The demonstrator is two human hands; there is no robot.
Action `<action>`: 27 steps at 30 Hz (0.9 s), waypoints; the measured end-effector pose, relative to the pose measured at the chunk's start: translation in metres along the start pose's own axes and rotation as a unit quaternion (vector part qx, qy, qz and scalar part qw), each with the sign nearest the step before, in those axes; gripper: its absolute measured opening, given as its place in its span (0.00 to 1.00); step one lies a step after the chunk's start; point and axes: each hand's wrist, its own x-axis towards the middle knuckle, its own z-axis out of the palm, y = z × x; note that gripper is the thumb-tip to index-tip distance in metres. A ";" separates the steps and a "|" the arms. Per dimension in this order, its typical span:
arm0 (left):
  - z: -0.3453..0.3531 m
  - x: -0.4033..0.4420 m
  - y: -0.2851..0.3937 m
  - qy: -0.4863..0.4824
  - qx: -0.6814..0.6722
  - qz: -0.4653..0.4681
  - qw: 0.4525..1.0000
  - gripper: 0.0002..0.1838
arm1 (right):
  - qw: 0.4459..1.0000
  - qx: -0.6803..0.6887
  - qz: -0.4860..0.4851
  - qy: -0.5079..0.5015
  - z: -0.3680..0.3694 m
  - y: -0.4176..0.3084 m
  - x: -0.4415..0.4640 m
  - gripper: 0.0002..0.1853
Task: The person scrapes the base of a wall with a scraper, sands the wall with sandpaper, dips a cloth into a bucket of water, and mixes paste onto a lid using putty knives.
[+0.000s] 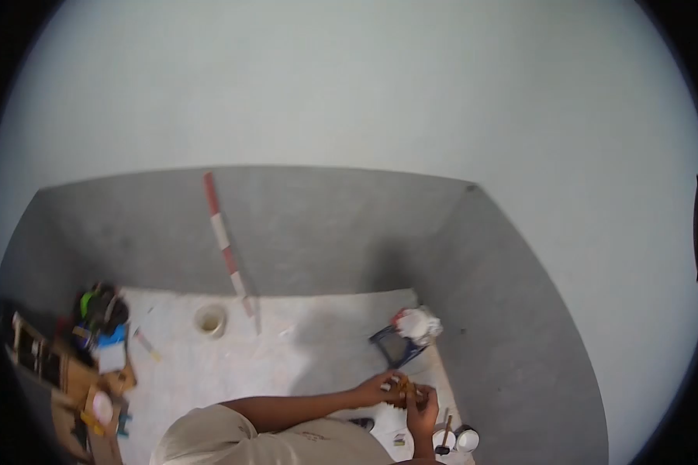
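Note:
Near the bottom centre-right, my left hand and my right hand are close together in front of my body. Between them is a small yellow-brown object, with the fingers of both hands closed on it. Its exact kind is too small to tell. Below my hands, a white round surface partly shows, with a small label-like item on it. White containers stand beside my right hand, and a dark-headed tool with a wooden handle rests at one of them.
A red-and-white pole leans on the grey wall. A bucket stands on the covered floor. At right is a dark blue frame beside a crumpled white bag. Cardboard and bags lie left.

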 end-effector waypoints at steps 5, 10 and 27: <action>-0.096 -0.170 -0.002 0.194 -0.029 0.074 0.978 0.26 | 0.986 0.037 -0.060 -0.150 0.139 0.007 -0.021 0.08; -0.141 -0.320 -0.016 0.340 -0.165 0.081 0.922 0.21 | 0.967 0.026 -0.087 -0.239 0.278 -0.027 -0.075 0.05; -0.321 -0.574 -0.025 0.668 -0.301 0.107 0.672 0.13 | 0.647 0.089 -0.029 -0.757 0.655 -0.100 -0.094 0.10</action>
